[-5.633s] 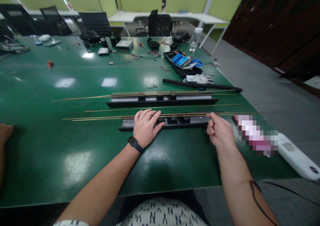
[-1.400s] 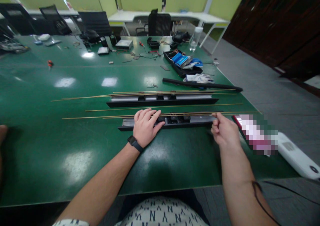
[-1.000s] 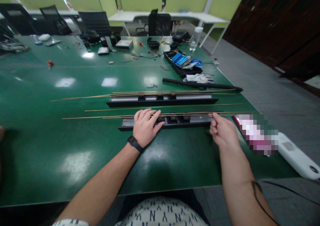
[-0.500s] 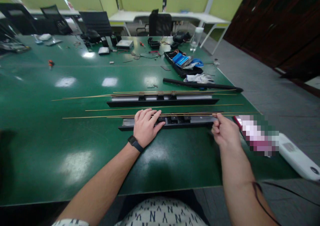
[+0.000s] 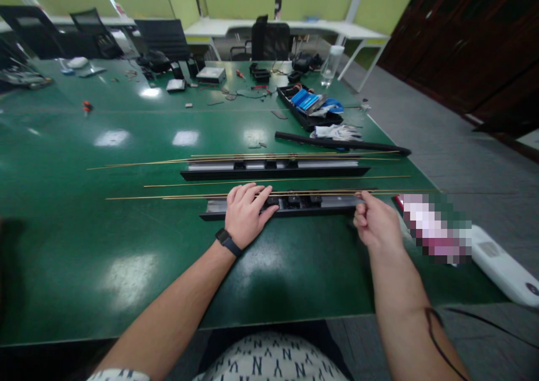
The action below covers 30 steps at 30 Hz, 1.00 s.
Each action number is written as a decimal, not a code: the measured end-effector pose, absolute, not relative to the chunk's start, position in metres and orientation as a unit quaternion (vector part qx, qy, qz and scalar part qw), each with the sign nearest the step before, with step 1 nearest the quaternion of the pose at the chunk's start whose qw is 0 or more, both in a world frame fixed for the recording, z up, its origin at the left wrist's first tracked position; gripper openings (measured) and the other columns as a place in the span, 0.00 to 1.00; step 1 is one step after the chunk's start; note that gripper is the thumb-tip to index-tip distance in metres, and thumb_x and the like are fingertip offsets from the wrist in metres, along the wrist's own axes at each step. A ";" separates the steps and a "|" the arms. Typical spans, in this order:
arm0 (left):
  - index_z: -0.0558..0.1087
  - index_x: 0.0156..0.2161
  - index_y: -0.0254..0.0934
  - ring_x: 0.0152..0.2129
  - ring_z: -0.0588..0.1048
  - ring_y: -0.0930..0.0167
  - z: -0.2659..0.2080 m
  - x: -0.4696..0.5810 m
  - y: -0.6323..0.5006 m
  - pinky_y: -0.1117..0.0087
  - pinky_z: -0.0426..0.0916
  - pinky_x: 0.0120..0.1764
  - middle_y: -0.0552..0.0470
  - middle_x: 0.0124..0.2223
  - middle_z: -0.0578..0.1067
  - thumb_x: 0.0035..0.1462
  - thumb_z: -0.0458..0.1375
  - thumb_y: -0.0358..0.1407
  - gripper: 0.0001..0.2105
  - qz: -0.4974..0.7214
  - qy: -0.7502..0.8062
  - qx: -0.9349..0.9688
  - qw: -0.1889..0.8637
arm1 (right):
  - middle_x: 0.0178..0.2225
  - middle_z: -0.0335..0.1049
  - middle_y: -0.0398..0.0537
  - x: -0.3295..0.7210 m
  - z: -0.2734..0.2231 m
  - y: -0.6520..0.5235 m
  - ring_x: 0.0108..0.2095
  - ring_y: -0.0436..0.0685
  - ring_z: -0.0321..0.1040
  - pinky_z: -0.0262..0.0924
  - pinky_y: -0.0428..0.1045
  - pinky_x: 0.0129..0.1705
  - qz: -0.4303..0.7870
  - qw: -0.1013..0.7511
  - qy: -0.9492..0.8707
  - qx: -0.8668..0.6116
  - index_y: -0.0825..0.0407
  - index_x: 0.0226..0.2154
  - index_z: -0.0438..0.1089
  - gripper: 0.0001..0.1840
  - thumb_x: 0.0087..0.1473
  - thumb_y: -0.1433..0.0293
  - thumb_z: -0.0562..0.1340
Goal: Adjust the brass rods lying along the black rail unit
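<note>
The left hand (image 5: 246, 215), at the centre of the frame, lies palm down across the near channel section (image 5: 337, 202), fingers extended over its far edge and thumb on the near side; it is not closed around anything. A dark wristwatch (image 5: 227, 242) is on the left wrist. The right hand (image 5: 379, 221), right of centre, pinches a thin brass-coloured rod between thumb and index finger near the right end of that section. The rod runs lengthwise above the section, beside other brass-coloured rods (image 5: 135, 198) that pass under the left hand. Black blocks (image 5: 292, 201) sit inside the section, between the hands. Beyond it, a single loose rod (image 5: 278, 181) and then the far channel section (image 5: 273, 174) lie roughly parallel. Farther up the frame are a black tube (image 5: 341, 143), a work glove (image 5: 337, 132) and a black tray (image 5: 309, 124). A white device (image 5: 501, 266) occupies the lower right.
</note>
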<state>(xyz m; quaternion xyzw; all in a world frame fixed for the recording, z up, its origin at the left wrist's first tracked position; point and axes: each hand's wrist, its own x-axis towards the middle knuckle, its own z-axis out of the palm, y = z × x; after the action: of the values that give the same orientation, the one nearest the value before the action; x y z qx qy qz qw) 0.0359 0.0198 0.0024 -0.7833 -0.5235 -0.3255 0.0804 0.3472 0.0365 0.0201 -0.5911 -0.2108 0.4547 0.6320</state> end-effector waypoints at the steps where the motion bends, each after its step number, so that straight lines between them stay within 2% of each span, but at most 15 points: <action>1: 0.75 0.59 0.44 0.56 0.73 0.58 0.003 0.036 0.020 0.52 0.58 0.61 0.45 0.54 0.80 0.66 0.61 0.48 0.21 -0.326 -0.524 -0.783 0.082 | 0.15 0.61 0.36 0.346 0.021 0.036 0.10 0.42 0.50 0.43 0.38 0.10 0.454 0.636 -0.211 -0.588 0.52 0.30 0.71 0.14 0.52 0.63 0.74; 8: 0.75 0.59 0.43 0.57 0.73 0.58 0.002 0.036 0.020 0.53 0.59 0.61 0.46 0.54 0.80 0.66 0.61 0.48 0.21 -0.331 -0.518 -0.784 0.088 | 0.15 0.62 0.37 0.333 0.020 0.032 0.10 0.42 0.48 0.42 0.38 0.09 0.525 0.574 -0.275 -0.565 0.54 0.32 0.74 0.18 0.48 0.60 0.77; 14: 0.75 0.59 0.43 0.56 0.73 0.58 0.004 0.036 0.020 0.52 0.60 0.60 0.46 0.54 0.80 0.66 0.61 0.48 0.21 -0.329 -0.518 -0.786 0.082 | 0.14 0.61 0.36 0.337 0.021 0.033 0.10 0.42 0.49 0.42 0.38 0.10 0.492 0.615 -0.237 -0.569 0.54 0.31 0.73 0.15 0.50 0.62 0.75; 21: 0.75 0.59 0.42 0.56 0.73 0.58 0.004 0.035 0.019 0.52 0.60 0.61 0.46 0.54 0.80 0.66 0.61 0.48 0.21 -0.327 -0.519 -0.785 0.086 | 0.14 0.61 0.36 0.332 0.022 0.032 0.09 0.42 0.48 0.41 0.39 0.09 0.541 0.566 -0.281 -0.555 0.55 0.33 0.75 0.19 0.48 0.58 0.76; 27: 0.75 0.59 0.42 0.56 0.73 0.58 0.004 0.036 0.020 0.53 0.60 0.61 0.46 0.54 0.80 0.66 0.60 0.48 0.20 -0.328 -0.517 -0.786 0.088 | 0.14 0.61 0.35 0.335 0.021 0.033 0.10 0.42 0.49 0.43 0.38 0.10 0.495 0.614 -0.238 -0.567 0.53 0.31 0.72 0.17 0.50 0.60 0.75; 30: 0.75 0.59 0.43 0.57 0.73 0.58 0.004 0.036 0.019 0.52 0.59 0.61 0.46 0.54 0.80 0.66 0.60 0.48 0.20 -0.327 -0.520 -0.784 0.085 | 0.14 0.60 0.35 0.332 0.021 0.032 0.09 0.42 0.48 0.42 0.38 0.10 0.521 0.597 -0.260 -0.552 0.54 0.32 0.73 0.17 0.49 0.61 0.76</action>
<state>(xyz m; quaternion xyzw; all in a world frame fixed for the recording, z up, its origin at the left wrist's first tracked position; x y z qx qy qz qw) 0.0362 0.0191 0.0038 -0.7843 -0.5204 -0.3269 0.0847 0.3322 0.0322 0.0214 -0.5523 -0.2597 0.5208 0.5969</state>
